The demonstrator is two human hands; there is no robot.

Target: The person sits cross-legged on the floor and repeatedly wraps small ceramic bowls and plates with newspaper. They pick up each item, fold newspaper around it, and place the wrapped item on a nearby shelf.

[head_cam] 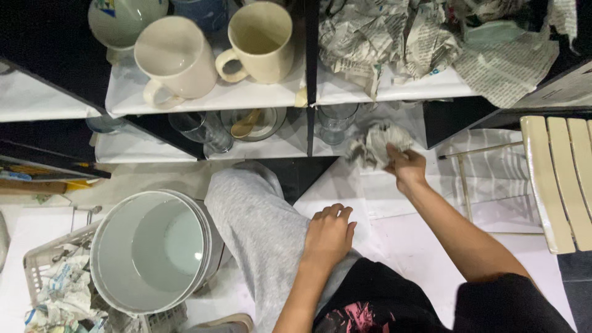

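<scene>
At far left, low on the floor, a wire basket point(37, 262) full of crumpled paper. Just beside it a white bucket point(151, 246), seemingly dry inside, close against the grey trouser leg point(259, 216). Above, on the upper shelf, two cream mugs point(176, 58) side by side, handles toward the camera. On the lower shelf under them a few clear glasses point(203, 129) and a small dish point(254, 122) with a spoon in it.

Toward the middle, the left hand point(328, 234): laid flat on the knee, fingers loosely bent, holding nothing. Better kept there as a support for the body while reaching forward.

Further right, a stemmed glass point(336, 120) upright on the lower shelf, very near to the crumpled newspaper wad point(376, 143). The wad at the front edge of this lower shelf, right of the divider, pinched from its right side by the right hand point(405, 165), fingers closed on the paper. Not possible to tell whether something is wrapped inside.

For good handling: take the wad with the whole palm rather than by the fingertips only, in case of something breakable inside. Move slowly, away from the stemmed glass, without brushing it. Keep the elbow low, clear of the shelf above, where a heap of loose newspaper point(401, 37) hangs over the edge.

At far right, a cream slatted chair point(564, 179), well apart from both hands.
</scene>
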